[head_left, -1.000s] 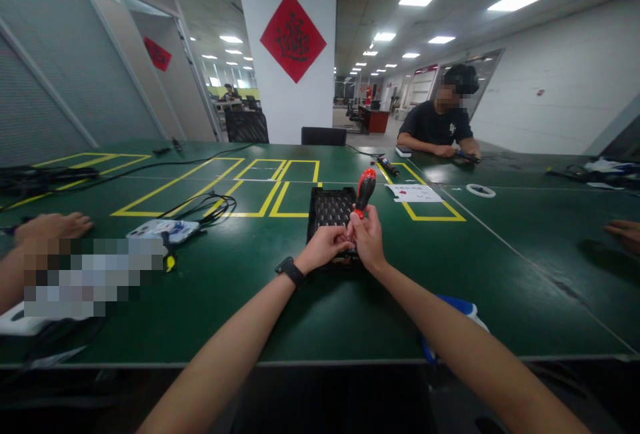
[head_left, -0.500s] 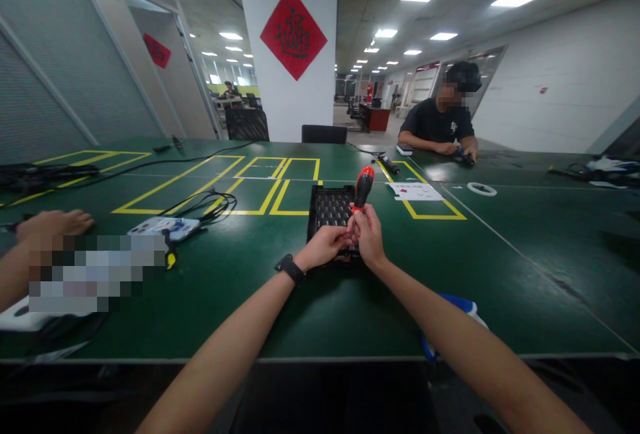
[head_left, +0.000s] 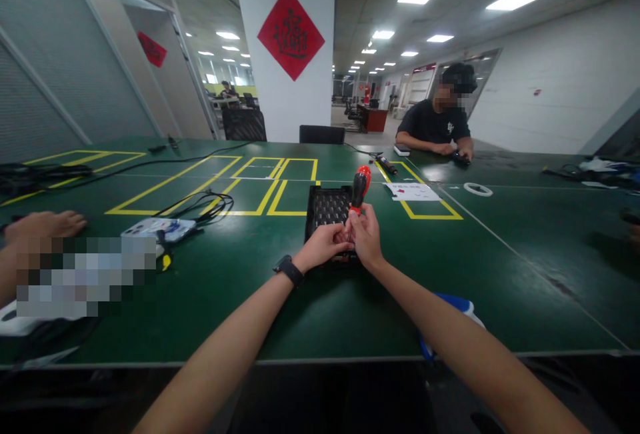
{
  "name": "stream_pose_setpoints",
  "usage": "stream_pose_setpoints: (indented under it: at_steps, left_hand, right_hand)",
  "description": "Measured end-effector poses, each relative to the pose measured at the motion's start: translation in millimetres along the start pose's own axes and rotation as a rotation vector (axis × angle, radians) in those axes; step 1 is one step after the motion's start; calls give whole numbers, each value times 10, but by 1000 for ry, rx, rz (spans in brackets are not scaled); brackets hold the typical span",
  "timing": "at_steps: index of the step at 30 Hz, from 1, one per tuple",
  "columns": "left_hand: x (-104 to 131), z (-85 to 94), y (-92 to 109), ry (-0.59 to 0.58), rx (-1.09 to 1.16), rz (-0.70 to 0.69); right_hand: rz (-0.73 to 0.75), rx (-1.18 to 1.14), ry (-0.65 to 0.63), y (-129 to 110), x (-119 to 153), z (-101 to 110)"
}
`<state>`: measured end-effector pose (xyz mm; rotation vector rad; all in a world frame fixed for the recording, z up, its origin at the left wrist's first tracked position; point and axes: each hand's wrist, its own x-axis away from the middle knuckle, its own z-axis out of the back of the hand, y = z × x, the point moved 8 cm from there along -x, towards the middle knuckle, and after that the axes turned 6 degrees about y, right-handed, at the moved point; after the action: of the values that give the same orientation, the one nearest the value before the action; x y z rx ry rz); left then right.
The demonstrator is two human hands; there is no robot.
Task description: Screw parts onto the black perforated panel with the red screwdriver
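A screwdriver (head_left: pixel 361 187) with a red and black handle stands nearly upright, its handle top tilted slightly right. My right hand (head_left: pixel 367 234) is closed round its lower part, below the thick handle. Beside it, my left hand (head_left: pixel 327 243), with a dark watch on the wrist, has its fingers pinched together at the screwdriver's shaft; whatever lies between those fingertips is too small to make out. Both hands are over the near end of a black tray (head_left: pixel 327 207) with rows of small shiny pieces. The screwdriver's tip is hidden by the fingers.
Cables (head_left: pixel 217 204) and a pale-blue pack (head_left: pixel 173 229) lie to the left, near another person's hand (head_left: pixel 47 224). A paper sheet (head_left: pixel 413 192) and a white ring (head_left: pixel 478 189) are to the right. A blue-and-white object (head_left: pixel 457 304) sits beneath my right forearm. Someone sits across the table (head_left: pixel 500 241).
The whole view has shifted slightly, so most things appear a little further left. My right fingers have changed their hold a little on the screwdriver. The person across has moved their hands.
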<state>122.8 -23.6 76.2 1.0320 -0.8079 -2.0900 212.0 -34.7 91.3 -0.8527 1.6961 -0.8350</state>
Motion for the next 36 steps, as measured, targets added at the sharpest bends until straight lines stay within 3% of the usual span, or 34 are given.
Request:
stream_pose_setpoints:
  at_steps: [13,26,36]
  left_hand:
    - [11,-50,13,-51,-9,-72]
    - [-9,20,-64,23,35,39]
    - [12,-28,-33,-47,50,-10]
  right_hand:
    - [-43,31,20,55,-26,36]
    - [-12,6,0,4,-21,-16]
    - [-74,-14,-26,45,-17,-5]
